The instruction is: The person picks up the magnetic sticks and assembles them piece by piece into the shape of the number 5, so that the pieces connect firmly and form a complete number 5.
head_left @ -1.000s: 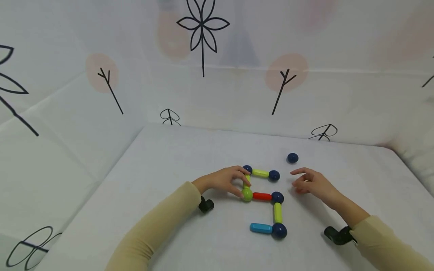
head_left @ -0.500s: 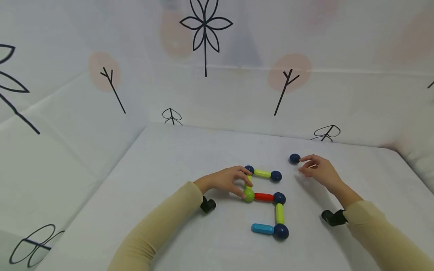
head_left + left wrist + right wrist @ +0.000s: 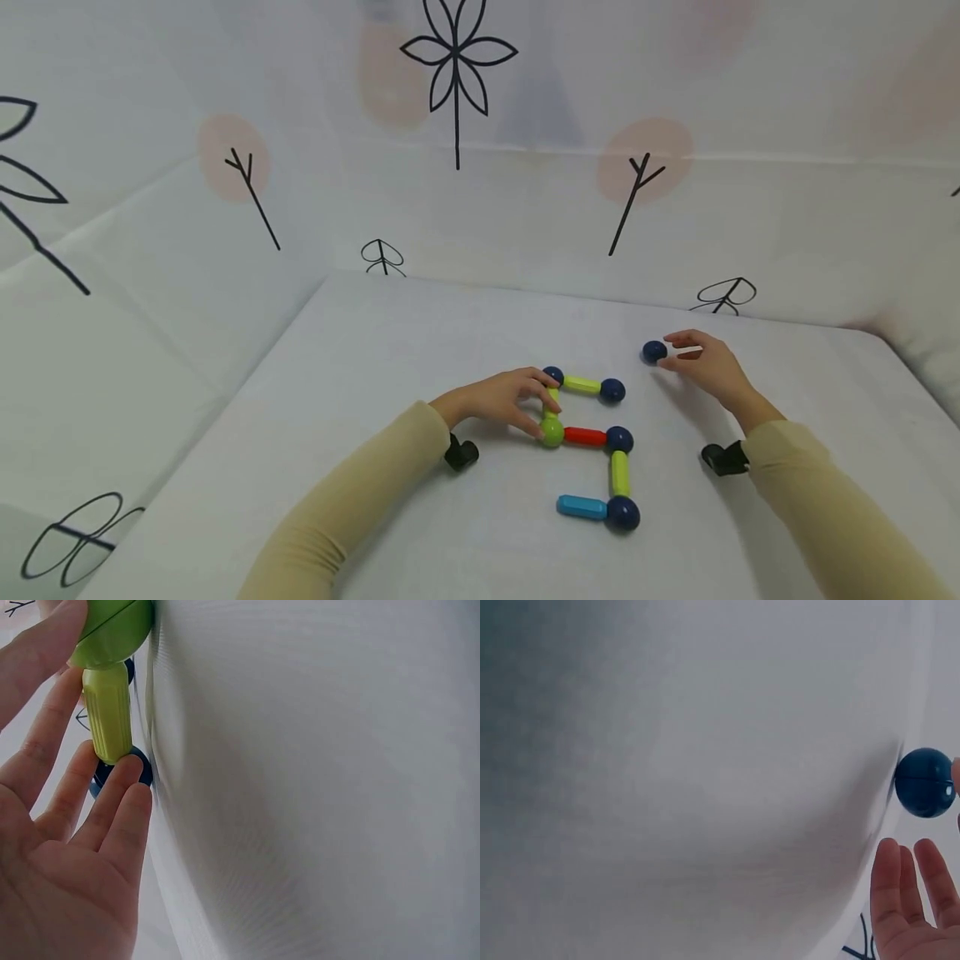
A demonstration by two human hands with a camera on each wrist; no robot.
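Note:
In the head view my left hand (image 3: 506, 397) rests on a flat figure of balls and rods, thumb against a green ball (image 3: 552, 432). Its lightly bent fingers touch the yellow-green rod (image 3: 109, 712) and reach the dark blue ball (image 3: 101, 776) at that rod's far end. At the back right my right hand (image 3: 708, 367) is at a loose dark blue ball (image 3: 654, 352), thumb and index finger spread at its near side. The thumb seems to touch it; whether the index finger does, I cannot tell. Three straight fingers (image 3: 887, 877) show apart from this ball in the right wrist view.
The figure continues with a red rod (image 3: 585, 437), a yellow-green rod (image 3: 619, 475) and a blue rod (image 3: 581, 507) towards the front. Another yellow-green rod (image 3: 582, 384) joins two blue balls at its back. A white cloth wall (image 3: 525, 208) stands behind the white table (image 3: 420, 325).
My right hand has moved back to the loose dark blue ball, its thumb now reaching the ball's near side. My left hand has stayed on the figure. The view has shifted slightly.

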